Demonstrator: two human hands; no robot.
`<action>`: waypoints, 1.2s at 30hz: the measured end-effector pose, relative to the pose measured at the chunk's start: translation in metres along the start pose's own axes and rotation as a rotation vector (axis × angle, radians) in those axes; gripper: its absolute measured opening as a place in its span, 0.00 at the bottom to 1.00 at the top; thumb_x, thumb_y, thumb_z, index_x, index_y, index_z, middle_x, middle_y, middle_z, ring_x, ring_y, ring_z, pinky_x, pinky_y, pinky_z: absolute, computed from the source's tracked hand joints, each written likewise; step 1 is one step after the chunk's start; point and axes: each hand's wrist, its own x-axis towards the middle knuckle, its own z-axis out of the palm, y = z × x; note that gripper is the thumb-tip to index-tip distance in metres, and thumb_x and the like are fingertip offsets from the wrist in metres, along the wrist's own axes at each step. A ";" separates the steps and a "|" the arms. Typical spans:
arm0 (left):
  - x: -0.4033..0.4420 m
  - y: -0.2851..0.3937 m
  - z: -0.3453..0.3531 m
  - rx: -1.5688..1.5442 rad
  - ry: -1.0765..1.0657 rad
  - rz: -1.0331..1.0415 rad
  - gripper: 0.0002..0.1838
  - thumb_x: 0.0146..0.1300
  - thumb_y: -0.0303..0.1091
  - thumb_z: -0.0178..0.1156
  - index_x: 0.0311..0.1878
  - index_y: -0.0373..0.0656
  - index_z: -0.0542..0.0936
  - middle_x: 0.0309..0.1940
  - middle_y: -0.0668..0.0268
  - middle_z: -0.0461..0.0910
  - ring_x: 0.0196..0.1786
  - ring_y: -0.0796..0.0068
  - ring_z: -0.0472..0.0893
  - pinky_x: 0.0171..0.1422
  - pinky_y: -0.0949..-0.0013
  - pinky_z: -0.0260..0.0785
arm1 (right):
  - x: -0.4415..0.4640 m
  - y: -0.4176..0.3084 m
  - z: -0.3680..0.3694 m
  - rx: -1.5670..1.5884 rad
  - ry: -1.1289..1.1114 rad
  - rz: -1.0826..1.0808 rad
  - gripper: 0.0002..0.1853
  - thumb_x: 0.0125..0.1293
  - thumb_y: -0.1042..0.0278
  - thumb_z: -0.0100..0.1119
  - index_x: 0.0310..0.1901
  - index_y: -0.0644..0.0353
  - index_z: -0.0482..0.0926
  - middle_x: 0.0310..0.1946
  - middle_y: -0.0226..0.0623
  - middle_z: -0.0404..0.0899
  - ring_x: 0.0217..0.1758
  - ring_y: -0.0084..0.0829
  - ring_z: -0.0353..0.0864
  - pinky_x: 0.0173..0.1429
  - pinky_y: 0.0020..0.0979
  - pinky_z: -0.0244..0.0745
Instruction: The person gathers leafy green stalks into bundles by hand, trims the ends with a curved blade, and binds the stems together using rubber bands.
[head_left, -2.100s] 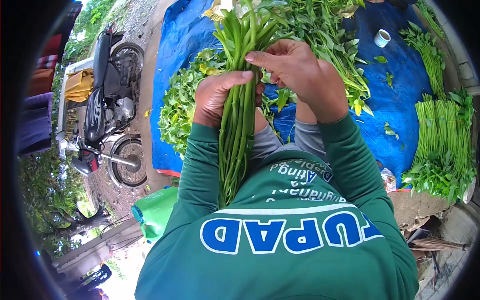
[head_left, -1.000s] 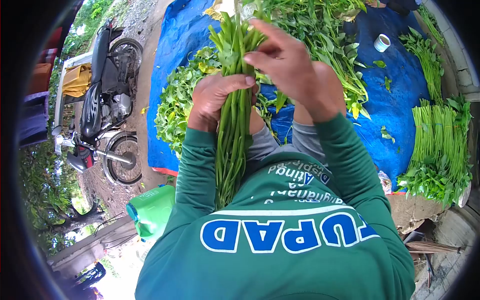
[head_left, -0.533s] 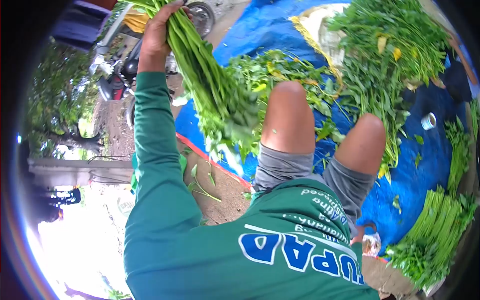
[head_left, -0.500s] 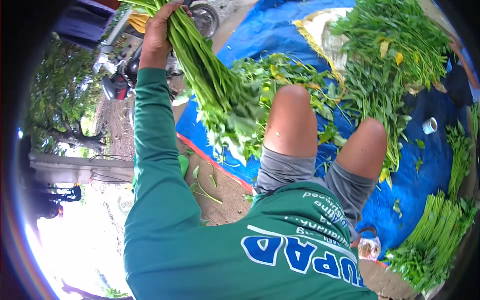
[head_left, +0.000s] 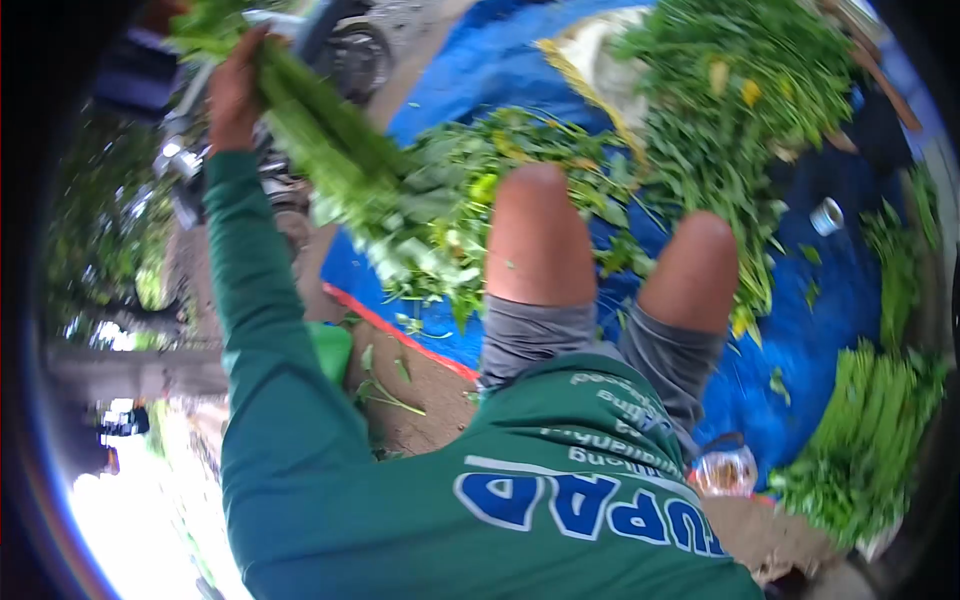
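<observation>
Blue tarp (head_left: 825, 325) is strewn with loose greens (head_left: 740, 80), bundles (head_left: 865, 425) sorted alongside; stalks (head_left: 320, 125) are encircled by left hand's (head_left: 235, 100) fingers; right hand's: indiscernible.

Looks pretty roomy over the blue tarp (head_left: 745, 400) between the right knee (head_left: 692, 270) and the bundled greens (head_left: 865, 420), bar a few loose leaves (head_left: 778, 385) and a small cup (head_left: 827, 217). Gets way tighter by the left knee (head_left: 540, 235), with a leafy pile (head_left: 465, 165) crowding it.
</observation>
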 end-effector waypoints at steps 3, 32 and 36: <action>-0.063 0.016 0.020 0.116 -0.085 -0.168 0.18 0.73 0.47 0.73 0.50 0.39 0.87 0.39 0.64 0.89 0.39 0.72 0.89 0.45 0.68 0.84 | -0.025 0.039 -0.003 0.167 0.158 0.096 0.18 0.87 0.56 0.53 0.63 0.59 0.83 0.53 0.49 0.88 0.41 0.37 0.86 0.45 0.38 0.81; -0.277 -0.152 0.142 -0.316 -0.470 -0.844 0.25 0.60 0.31 0.80 0.61 0.33 0.87 0.44 0.65 0.90 0.44 0.74 0.87 0.51 0.67 0.80 | -0.195 -0.489 -0.393 0.027 -0.317 -1.771 0.20 0.83 0.67 0.65 0.67 0.72 0.82 0.59 0.48 0.90 0.57 0.38 0.92 0.62 0.33 0.84; -0.278 -0.165 0.134 -0.504 -0.449 -0.823 0.25 0.59 0.31 0.81 0.59 0.34 0.88 0.45 0.66 0.91 0.45 0.78 0.86 0.52 0.68 0.79 | -0.184 -0.513 -0.384 -0.075 -0.376 -1.743 0.18 0.82 0.69 0.65 0.65 0.70 0.82 0.55 0.50 0.90 0.53 0.39 0.92 0.57 0.33 0.84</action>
